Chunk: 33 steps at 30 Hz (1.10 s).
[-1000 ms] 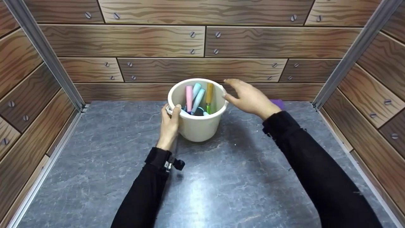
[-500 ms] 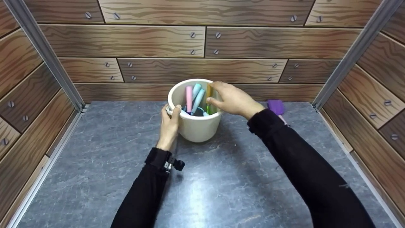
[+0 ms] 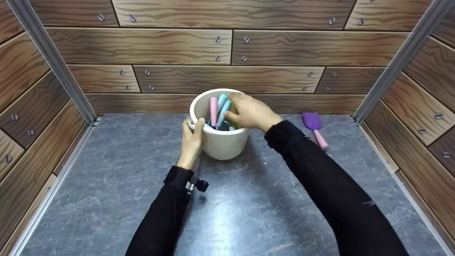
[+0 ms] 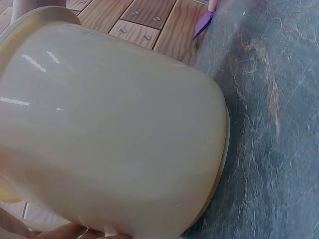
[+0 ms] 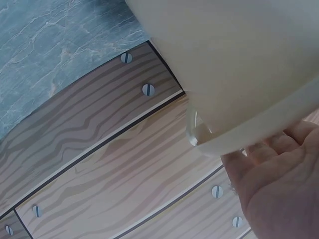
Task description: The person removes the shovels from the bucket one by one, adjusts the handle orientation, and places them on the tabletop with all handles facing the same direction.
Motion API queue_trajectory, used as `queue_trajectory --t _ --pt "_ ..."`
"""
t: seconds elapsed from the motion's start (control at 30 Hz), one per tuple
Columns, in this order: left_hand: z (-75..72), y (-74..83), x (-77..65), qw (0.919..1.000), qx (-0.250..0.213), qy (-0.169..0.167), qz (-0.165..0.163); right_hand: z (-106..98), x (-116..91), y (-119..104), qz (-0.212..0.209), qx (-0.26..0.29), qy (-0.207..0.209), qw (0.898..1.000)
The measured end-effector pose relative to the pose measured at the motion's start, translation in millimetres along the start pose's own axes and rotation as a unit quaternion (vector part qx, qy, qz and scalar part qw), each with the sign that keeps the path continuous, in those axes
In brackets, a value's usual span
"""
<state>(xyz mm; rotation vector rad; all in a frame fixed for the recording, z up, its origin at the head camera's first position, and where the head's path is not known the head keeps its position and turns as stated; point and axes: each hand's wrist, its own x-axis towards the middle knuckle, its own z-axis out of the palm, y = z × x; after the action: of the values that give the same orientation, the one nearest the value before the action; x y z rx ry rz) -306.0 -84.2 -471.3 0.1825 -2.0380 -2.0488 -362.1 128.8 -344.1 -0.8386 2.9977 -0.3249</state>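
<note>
The white bucket (image 3: 224, 146) stands upright on the table (image 3: 113, 185), at twelve o'clock from the person; the left hand (image 3: 191, 142) grips its rim at about eight o'clock, thumb over the edge and fingers outside; the right hand (image 3: 253, 113) reaches in over the rim at about three o'clock, but I cannot tell whether it is closed on anything (the rim hides the fingertips in the right wrist view, and from above the hand covers the spot); a yellow-green sliver (image 3: 235, 124) shows just below it.

As far as the pictures show, the work is unfinished; one tool, the purple scoop (image 3: 312, 121), lies on the table at about one o'clock, well apart from the bucket, its pink grip pointing towards five o'clock; the pink handle (image 3: 213, 111) and two light-blue handles (image 3: 223, 113) lean inside the bucket, and I judge that these are left to deal with.
</note>
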Motion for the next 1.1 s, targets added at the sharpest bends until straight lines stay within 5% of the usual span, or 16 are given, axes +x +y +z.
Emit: queue_trajectory --t 0.57,1.1 --pt "0.4 -0.4 -0.2 0.9994 -0.032 -0.009 -0.007 3.2 10.5 -3.1 0.041 -0.030 -0.027 0.998" --pt "-0.4 -0.6 -1.1 0.9996 -0.027 -0.004 -0.004 5.2 12.1 -13.9 -0.050 -0.034 0.064 0.996"
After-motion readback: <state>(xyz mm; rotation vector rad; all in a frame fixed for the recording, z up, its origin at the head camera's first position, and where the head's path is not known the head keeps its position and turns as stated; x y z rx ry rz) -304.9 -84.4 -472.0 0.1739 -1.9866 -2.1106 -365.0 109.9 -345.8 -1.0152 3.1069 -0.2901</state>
